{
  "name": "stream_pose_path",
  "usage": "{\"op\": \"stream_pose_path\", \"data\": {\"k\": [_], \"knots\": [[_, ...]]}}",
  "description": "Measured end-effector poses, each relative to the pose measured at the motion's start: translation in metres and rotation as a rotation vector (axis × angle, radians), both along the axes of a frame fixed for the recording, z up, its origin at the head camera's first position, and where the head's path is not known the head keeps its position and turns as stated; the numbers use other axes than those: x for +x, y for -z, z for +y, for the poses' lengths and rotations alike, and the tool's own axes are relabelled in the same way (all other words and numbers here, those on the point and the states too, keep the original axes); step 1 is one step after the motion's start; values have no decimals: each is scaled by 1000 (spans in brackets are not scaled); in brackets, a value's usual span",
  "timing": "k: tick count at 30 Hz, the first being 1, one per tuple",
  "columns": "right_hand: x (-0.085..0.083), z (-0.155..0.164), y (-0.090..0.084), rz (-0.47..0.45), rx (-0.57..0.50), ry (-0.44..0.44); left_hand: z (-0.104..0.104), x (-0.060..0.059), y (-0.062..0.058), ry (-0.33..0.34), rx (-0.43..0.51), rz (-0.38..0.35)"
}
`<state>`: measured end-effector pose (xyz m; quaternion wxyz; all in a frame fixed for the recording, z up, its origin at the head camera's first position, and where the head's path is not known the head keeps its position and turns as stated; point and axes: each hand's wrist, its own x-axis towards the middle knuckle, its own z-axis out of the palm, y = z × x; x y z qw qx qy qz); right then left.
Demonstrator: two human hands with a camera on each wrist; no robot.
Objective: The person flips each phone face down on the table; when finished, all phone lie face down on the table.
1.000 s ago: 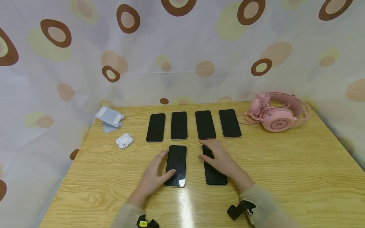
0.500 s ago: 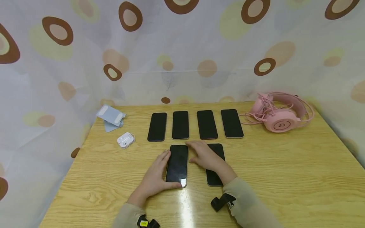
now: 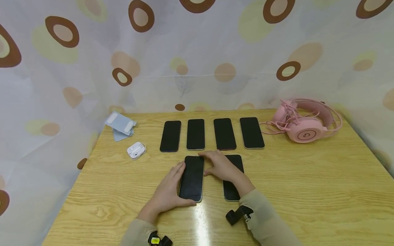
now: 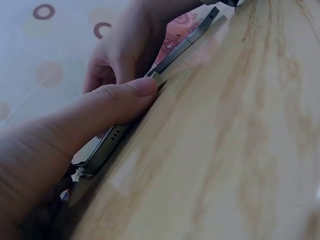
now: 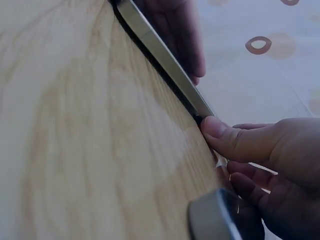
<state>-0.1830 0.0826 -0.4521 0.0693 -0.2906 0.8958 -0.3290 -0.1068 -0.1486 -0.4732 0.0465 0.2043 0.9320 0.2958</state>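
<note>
A black-screened smartphone (image 3: 191,179) lies at front centre in the head view, between both hands. My left hand (image 3: 167,189) holds it at the lower left, fingers along the left edge and thumb across the bottom edge. The left wrist view shows that thumb (image 4: 120,100) on the phone's end, by the speaker holes. My right hand (image 3: 221,166) grips the upper right corner, forefinger at the top edge and thumb at the right side. In the right wrist view, the right thumb (image 5: 225,135) touches the phone's edge (image 5: 170,65). A second smartphone (image 3: 232,191) lies partly hidden under the right hand and wrist.
Several dark phones stand in a row behind, such as the leftmost phone (image 3: 170,136). Pink headphones (image 3: 306,126) with a tangled cable sit at back right. White earphones in a case (image 3: 136,150) and a light-blue folding stand (image 3: 120,123) lie at left. A patterned curtain (image 3: 197,92) borders the table.
My right hand has moved left from the second phone to the centre phone's upper right corner. The left thumb has slid from the screen down to the bottom edge.
</note>
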Motion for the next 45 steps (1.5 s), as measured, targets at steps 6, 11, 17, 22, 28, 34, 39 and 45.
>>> {"op": "stream_pose_path", "data": {"k": [6, 11, 17, 22, 28, 34, 39, 45], "knots": [[0, 2, -3, -54, -71, -2, 0, 0, 1, 20, -7, 19], [1, 5, -7, -89, -149, 22, 0, 1, 0, 31, 11, 1], [0, 8, -8, -85, -254, -1, 0, 1, -1, 28, 57, -9], [0, 4, -8, -82, -336, -54, 0, 2, 0, 52, 85, 19], [2, -7, -9, -98, -390, -57, -2, 0, 2, 55, 92, 34], [4, -14, -7, -132, -389, -77, -3, 1, -1, 65, 145, 12], [7, -17, -2, -159, -320, -58, -7, 0, -1, 83, 261, -23], [11, -23, 1, -131, -192, -44, -15, -1, -1, 122, 419, -43]]}}
